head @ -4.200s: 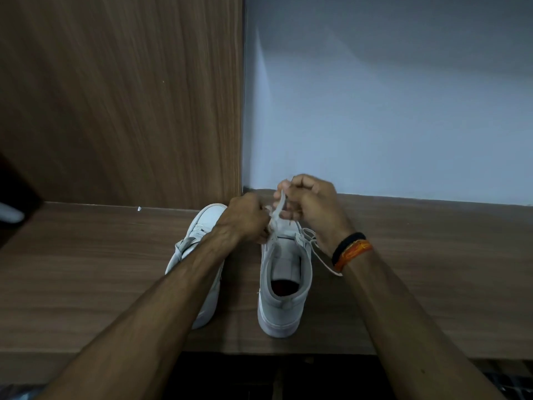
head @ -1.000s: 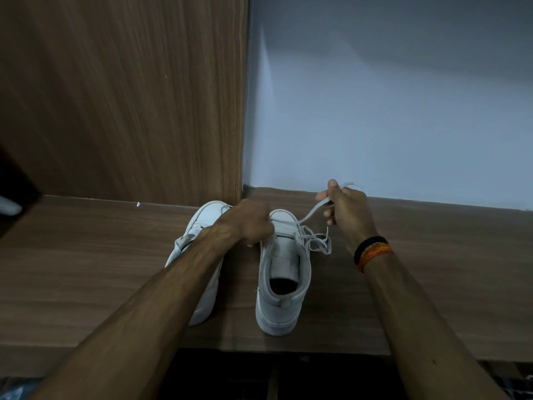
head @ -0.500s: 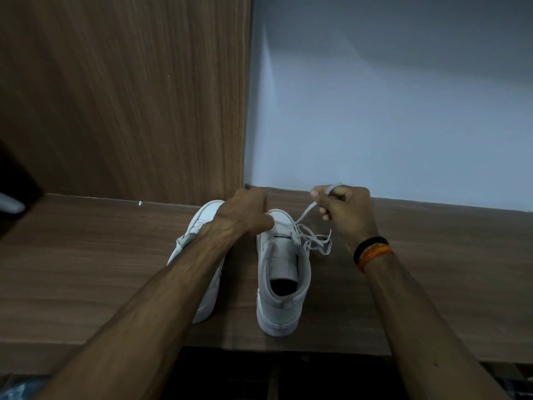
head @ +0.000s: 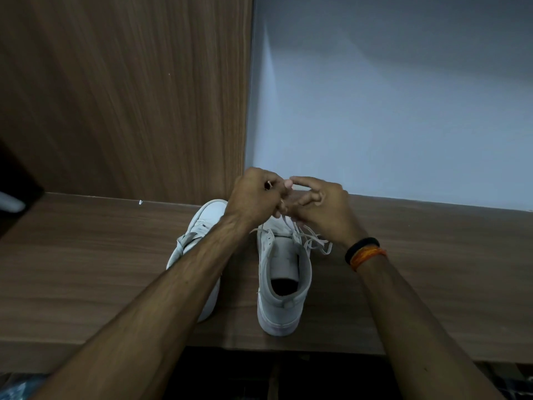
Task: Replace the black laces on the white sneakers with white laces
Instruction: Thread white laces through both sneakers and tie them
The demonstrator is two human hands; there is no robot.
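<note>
So the right hand (head: 323,206) was out to the side a moment ago, pulling a length of white lace (head: 314,241) away from the shoe — now it's come back in and both hands are bunched together right over the front of the right-hand sneaker (head: 284,278). The left hand (head: 253,197) has also lifted off the shoe's tongue area to meet it. Fingers on both are curled and there's lace running up into them, so I'd say both are pinching the lace, though the exact hold is hidden between the knuckles.

My read: the slack got pulled through and this is either threading the next eyelet or starting the knot. Loose loops of lace lie off the shoe's right side by the wristbands (head: 364,252), so there's still spare length to deal with.

Both sneakers sit on the wooden table (head: 86,269), heels toward us, toes near the wall (head: 389,111). The other sneaker (head: 199,235) is just beside it on the left, half under the left forearm — can't tell what laces are in it. No black lace visible anywhere.

Containers — nothing really, unless you count the shoes. The right one's opening is dark and looks empty. A wood panel (head: 124,96) stands behind on the left.
</note>
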